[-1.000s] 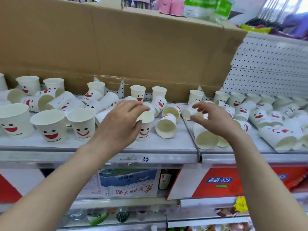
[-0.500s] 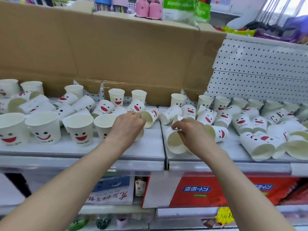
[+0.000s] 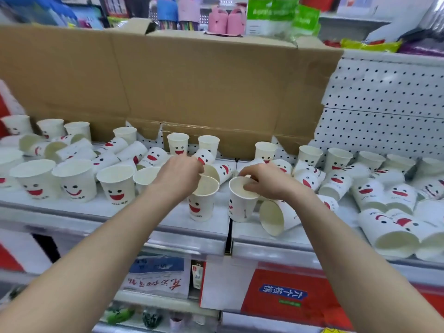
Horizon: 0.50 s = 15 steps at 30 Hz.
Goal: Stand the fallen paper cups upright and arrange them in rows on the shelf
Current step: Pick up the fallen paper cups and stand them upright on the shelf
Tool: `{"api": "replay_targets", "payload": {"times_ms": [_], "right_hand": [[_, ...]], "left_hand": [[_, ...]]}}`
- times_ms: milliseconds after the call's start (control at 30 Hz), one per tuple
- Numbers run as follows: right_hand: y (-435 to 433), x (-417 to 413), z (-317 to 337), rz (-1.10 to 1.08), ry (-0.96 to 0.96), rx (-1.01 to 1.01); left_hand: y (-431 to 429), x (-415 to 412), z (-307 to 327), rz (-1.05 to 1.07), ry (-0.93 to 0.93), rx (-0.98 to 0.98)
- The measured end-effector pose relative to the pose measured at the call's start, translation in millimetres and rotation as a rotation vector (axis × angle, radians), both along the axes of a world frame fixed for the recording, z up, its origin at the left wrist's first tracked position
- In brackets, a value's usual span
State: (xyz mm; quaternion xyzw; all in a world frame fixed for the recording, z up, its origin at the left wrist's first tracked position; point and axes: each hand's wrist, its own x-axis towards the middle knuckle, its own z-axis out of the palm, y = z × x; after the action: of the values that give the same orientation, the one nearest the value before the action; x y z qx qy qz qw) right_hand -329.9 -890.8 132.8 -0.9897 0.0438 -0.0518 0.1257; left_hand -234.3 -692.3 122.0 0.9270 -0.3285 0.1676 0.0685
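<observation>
Shelf (image 3: 134, 212): white paper cups (image 3: 117, 186), red smiley faces, many toppled.

Both bare forearms stretch forward, side by side. Left hand (image 3: 179, 175) pinches a cup (image 3: 201, 205) at its rim, fingers curled; right hand (image 3: 271, 182) curls thumb and fingertips over a second cup (image 3: 240, 209).

The paper cups (image 3: 201, 203) are thin white paper, matt inside and out, with flat printed red-and-black faces. The shelf (image 3: 168, 234) is smooth pale painted metal, with a dull sheen along its front edge. At its back edge stands matt brown cardboard (image 3: 192, 92), rough where torn, beside a white perforated metal pegboard (image 3: 384, 97).
</observation>
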Motion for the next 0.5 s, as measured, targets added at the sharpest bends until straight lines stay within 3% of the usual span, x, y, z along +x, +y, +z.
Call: {"api": "replay_targets", "payload": {"times_ms": [133,200,333,500], "right_hand": [[-2,-10,-2,0.067,-0.282,0.119],[2,-18,-3,0.150,-0.348,0.108],[19,-27,-10,0.184,-0.257,-0.116],[26,-30,-14,0.107,-0.236,-0.217]], "left_hand": [[16,-18,2,-0.103,-0.127,-0.278],[27,-31,3,-0.188,-0.118,-0.319],[44,-51,-6,-0.235,0.052,-0.208],[60,-48,-16,-0.231,0.000,-0.030]]}}
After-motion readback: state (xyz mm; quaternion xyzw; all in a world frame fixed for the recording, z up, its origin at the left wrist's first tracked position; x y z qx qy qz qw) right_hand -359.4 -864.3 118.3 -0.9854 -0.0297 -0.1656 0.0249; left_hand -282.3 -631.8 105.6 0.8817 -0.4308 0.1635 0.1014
